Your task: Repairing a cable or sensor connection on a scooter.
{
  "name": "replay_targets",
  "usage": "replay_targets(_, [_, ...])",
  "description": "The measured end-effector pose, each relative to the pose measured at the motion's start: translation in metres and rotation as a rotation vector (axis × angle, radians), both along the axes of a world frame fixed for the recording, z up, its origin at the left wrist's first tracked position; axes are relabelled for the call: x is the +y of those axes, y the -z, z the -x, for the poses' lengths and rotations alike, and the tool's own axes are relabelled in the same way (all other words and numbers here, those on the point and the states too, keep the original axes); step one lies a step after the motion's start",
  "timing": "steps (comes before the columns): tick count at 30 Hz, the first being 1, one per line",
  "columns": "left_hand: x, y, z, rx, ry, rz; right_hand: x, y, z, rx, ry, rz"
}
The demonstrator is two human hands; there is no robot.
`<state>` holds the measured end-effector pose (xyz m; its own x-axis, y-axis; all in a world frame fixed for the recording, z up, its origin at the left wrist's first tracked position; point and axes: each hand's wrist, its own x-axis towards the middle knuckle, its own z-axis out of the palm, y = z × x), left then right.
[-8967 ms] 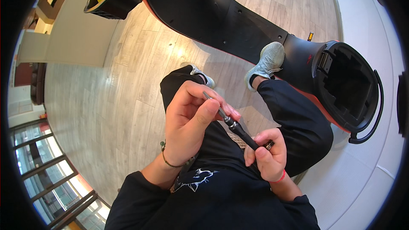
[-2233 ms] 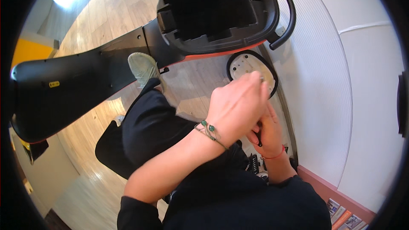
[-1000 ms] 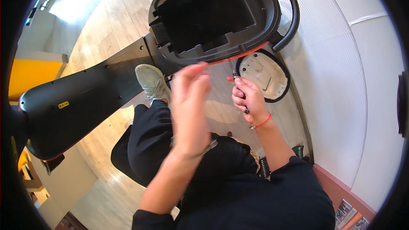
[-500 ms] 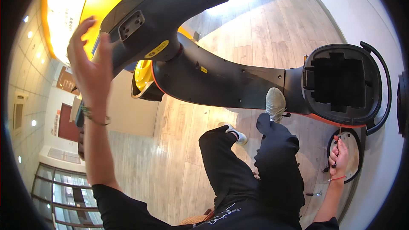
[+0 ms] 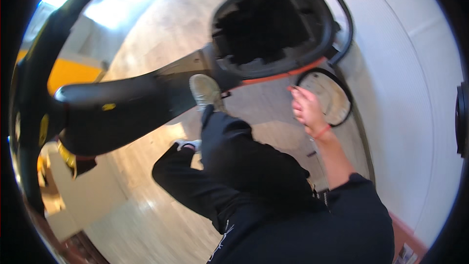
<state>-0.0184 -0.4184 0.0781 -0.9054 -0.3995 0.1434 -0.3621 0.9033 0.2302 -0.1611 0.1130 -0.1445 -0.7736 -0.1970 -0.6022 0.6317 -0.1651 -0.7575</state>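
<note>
My right hand is closed beside the rear of a black scooter with an orange lower edge. It holds a thin tool that looks like a screwdriver; the fingers and blur hide most of it. Just past the hand, a detached rounded seat with a black rim and pale underside leans near the wall. Above the hand lies the scooter's open black storage compartment. My left hand is out of view. My shoe is against the scooter's side.
A white wall runs along the right, close to the curved black rear rail. On the wooden floor, a small dark object lies by my right forearm. The handlebar section stands at the far left.
The view has swung right, so the scooter appears further left and its rear nearer the middle. My left hand, raised by the handlebar before, has left view. My right hand stays closed.
</note>
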Motion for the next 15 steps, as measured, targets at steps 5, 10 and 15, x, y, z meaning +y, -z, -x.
replay_targets(5, [0.014, 0.059, 0.046, -0.006, 0.155, -0.044, 0.014, -0.012, 0.004, -0.063, 0.072, 0.076])
replay_targets(10, [0.017, 0.087, 0.040, -0.016, 0.199, -0.033, 0.025, -0.016, 0.009, -0.311, 0.103, 0.459])
replay_targets(15, [0.022, 0.103, 0.031, 0.000, 0.244, -0.015, 0.019, -0.017, 0.006, -0.256, 0.100, 0.369])
